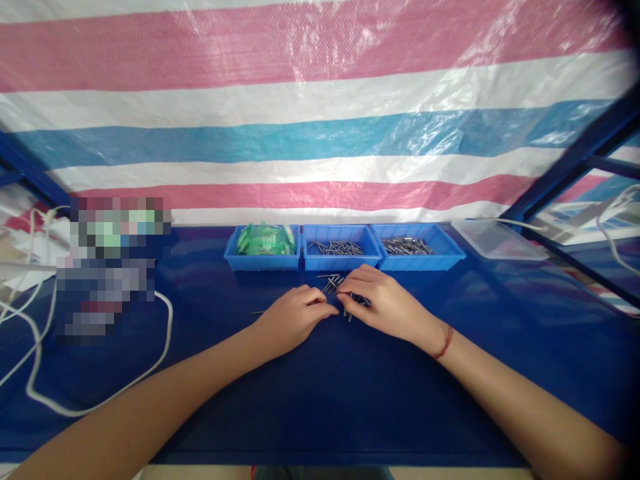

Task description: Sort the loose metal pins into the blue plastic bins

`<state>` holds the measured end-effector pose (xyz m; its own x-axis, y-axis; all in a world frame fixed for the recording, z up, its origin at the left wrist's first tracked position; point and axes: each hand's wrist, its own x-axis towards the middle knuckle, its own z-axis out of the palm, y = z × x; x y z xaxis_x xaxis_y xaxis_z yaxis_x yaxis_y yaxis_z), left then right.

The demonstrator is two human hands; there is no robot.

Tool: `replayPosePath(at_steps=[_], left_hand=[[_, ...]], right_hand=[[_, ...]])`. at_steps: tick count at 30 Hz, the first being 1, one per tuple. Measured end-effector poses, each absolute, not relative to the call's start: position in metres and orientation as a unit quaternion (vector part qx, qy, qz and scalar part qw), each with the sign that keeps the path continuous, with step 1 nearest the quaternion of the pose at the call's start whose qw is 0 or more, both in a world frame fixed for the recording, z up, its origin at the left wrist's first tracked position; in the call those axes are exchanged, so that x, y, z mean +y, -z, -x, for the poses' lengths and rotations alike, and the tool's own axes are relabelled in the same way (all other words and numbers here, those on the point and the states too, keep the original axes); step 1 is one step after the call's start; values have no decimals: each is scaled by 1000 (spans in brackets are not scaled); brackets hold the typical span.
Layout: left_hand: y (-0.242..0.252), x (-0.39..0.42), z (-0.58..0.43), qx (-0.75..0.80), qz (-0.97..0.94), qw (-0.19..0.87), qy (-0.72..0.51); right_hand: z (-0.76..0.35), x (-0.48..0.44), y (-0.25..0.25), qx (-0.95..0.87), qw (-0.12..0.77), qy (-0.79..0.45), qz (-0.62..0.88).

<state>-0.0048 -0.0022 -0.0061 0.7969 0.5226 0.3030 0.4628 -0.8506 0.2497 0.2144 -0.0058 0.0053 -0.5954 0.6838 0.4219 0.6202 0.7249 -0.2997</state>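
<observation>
The left hand (295,315) and right hand (379,297) face each other just above the dark blue tabletop (340,400), a narrow gap between their fingertips. The left hand's thumb and fingers curl inward, and whether anything is pinched there I cannot tell; the right hand's fingers bend down over a small loose pile of slim grey metal pins (330,283), though its fingertips are too small to tell whether one is gripped. The pile lies partly under the right hand and just beyond the gap, and one thin dark pin (258,313) sits apart, just left of the left hand. Beyond both hands stands a row of three open bins: a blue plastic bin with green packets (263,264) past the left hand, a middle blue plastic bin (345,265) straight past the gap, and a right-hand blue plastic bin (425,263) past the right hand (these last two hold grey metal pieces as well). A red cord bracelet (444,343) circles the right wrist. Well left of the left hand, a white cable (170,320) loops across the tabletop.
</observation>
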Motion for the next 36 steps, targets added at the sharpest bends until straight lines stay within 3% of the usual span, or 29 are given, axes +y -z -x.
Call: replayPosePath(at_steps=[8,13,20,28,36], left_hand=[[2,-5,5,307,-880,196,-307],[2,-4,4,295,-851,204,-384],[3,-4,5,276,-854,223,-380],[5,-4,2,361,-737,383,-424],[-2,-3,3,370,-689,475,-403]], right_hand=[[-206,-15,-14,-899,270,-122,322],[-202,-17,-9,-877,300,-189,324],[-198,-16,-2,-836,329,-259,354],[-196,-19,-4,-793,367,-318,369],[-193,-21,-7,-819,358,-286,345]])
